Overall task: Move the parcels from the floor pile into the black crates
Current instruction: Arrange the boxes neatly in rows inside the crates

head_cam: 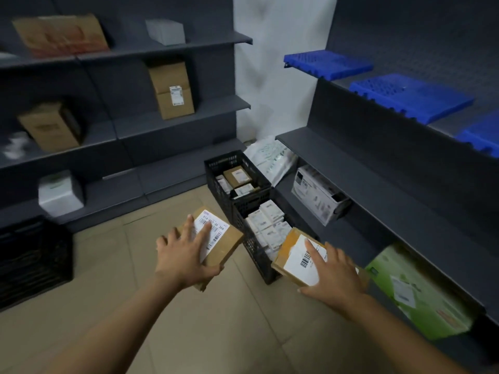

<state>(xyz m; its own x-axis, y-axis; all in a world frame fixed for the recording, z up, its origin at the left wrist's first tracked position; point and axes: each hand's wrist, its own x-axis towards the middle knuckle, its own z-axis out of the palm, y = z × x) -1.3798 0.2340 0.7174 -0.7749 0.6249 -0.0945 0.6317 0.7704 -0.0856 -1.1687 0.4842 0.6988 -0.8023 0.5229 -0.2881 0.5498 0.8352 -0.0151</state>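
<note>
My left hand [186,252] grips a flat brown parcel [226,242] with a white barcode label, fingers spread over its top and thumb under its near edge, above the floor left of the crates. My right hand [330,273] holds a second brown parcel [289,245] with a white label, over the near corner of the nearer black crate [253,249]. That crate holds several white boxes. The farther black crate [216,166] behind it holds a brown box and some white ones.
Dark shelving lines the left wall with cardboard and white boxes. On the right, shelves carry blue plastic panels [405,95], a white carton [316,195] and a green box [415,290]. White mailer bags [272,157] lie behind the crates. Another black crate [29,260] stands at left.
</note>
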